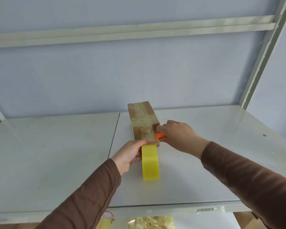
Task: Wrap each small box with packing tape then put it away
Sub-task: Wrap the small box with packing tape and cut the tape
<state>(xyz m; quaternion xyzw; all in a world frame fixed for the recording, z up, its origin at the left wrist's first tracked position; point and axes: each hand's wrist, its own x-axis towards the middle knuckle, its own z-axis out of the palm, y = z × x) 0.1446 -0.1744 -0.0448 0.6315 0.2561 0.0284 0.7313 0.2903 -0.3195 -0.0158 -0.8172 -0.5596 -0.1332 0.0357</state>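
A small brown cardboard box [143, 119], partly covered in clear tape, stands on the white shelf [56, 154]. My left hand [130, 154] grips a yellow roll of packing tape [150, 162] just in front of the box, with tape running up to the box's near face. My right hand [178, 136] holds an orange cutter [159, 136] against the box's near right edge. Most of the cutter is hidden in the hand.
The shelf has a seam [114, 134] left of the box and a metal upright [262, 55] at the right. Below the front edge lie a barcode label [205, 209], crumpled yellowish tape scraps [150, 222] and cardboard [248, 220].
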